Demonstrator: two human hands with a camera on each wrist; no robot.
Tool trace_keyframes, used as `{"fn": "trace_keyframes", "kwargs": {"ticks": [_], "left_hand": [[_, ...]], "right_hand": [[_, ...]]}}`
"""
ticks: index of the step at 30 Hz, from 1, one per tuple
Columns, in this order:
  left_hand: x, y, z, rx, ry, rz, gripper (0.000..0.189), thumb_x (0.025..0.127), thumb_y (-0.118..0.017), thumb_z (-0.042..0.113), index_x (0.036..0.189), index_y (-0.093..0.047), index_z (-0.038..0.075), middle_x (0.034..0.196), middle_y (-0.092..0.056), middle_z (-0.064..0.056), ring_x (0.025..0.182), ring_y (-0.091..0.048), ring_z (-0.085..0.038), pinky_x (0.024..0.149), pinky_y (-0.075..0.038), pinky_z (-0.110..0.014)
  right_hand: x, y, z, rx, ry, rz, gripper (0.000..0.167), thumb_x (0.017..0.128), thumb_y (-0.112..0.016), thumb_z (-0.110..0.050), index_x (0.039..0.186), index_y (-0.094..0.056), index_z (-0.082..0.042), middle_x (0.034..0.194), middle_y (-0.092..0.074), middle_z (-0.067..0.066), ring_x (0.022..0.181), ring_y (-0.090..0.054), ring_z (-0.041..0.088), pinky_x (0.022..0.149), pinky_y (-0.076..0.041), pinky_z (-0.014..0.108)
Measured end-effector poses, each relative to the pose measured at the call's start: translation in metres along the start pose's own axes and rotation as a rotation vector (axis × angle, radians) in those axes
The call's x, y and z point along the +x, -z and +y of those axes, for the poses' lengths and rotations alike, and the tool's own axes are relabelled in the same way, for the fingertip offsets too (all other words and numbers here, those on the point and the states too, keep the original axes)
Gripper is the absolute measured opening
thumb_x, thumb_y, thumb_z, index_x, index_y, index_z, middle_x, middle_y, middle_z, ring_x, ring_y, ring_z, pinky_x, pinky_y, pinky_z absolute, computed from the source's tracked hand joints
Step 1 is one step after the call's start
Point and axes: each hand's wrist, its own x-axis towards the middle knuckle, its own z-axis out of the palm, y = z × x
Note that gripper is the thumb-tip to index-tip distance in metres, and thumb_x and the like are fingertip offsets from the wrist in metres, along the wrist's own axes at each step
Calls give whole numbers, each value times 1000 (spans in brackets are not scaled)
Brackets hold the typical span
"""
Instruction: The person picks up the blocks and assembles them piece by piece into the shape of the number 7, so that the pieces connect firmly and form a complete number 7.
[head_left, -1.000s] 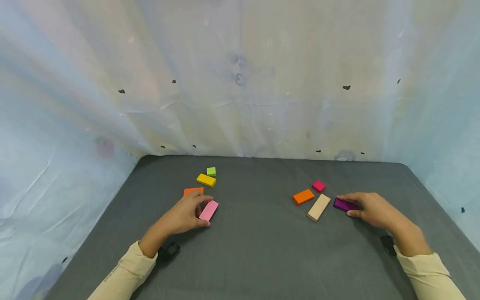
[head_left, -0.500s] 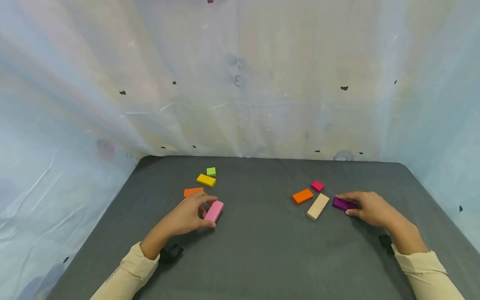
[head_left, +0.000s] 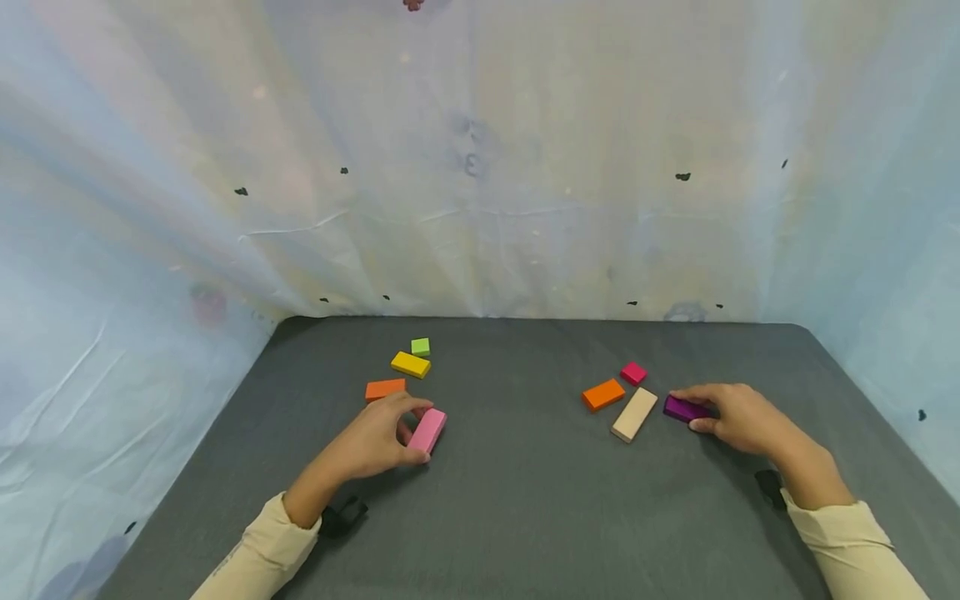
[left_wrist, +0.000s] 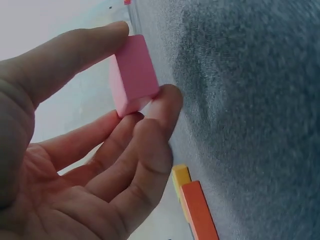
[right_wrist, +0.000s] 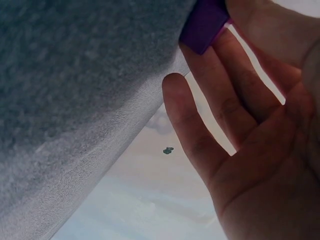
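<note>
Between thumb and fingertips, my left hand (head_left: 378,435) pinches a pink block (head_left: 427,431). The left wrist view shows the same pink block (left_wrist: 136,70) gripped at its ends, close over the grey cloth. On the right, my right hand (head_left: 738,417) pinches a purple block (head_left: 685,408) by its ends. Part of that purple block (right_wrist: 206,24) shows at the top of the right wrist view, thumb on one side and fingers on the other. Just behind my left hand lies an orange block (head_left: 385,388); a beige block (head_left: 634,415) lies left of the purple one.
Beyond the left hand are a yellow block (head_left: 411,364) and a small green block (head_left: 420,346). Near the beige block lie another orange block (head_left: 603,394) and a small red block (head_left: 633,373). A pale curtain (head_left: 480,208) rises behind the grey table (head_left: 517,500).
My left hand has moved slightly right with the pink block, away from the left orange block. The right hand keeps its hold on the purple block in nearly the same place.
</note>
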Motion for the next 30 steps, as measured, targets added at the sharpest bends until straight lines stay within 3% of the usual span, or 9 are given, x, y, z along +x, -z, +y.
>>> {"fn": "trace_keyframes", "kwargs": {"ticks": [9,23,30], "left_hand": [[-1,-10,6,-31,-39,16,70,73,-90,23,133,-60,5,111,-59,-1,73,-55,-4,62,-47,-21],[10,-26,24,15,-64,0,68,72,-90,24,132,-62,8,108,-58,3,71,-52,-3,64,-46,-20],[22,-40,38,18,-95,-35,70,73,-90,28,134,-61,9,111,-60,2,79,-57,-6,68,-47,-21]], "right_hand": [[1,4,3,-18,5,-6,47,84,-78,-17,129,-67,-9,120,-70,20,107,-65,40,87,-49,59],[1,-4,5,-8,20,12,46,84,-78,-17,128,-68,-10,119,-70,20,106,-66,40,85,-50,57],[-11,2,10,-15,-12,-1,47,83,-78,-16,128,-67,-10,120,-69,21,108,-65,42,85,-50,58]]}}
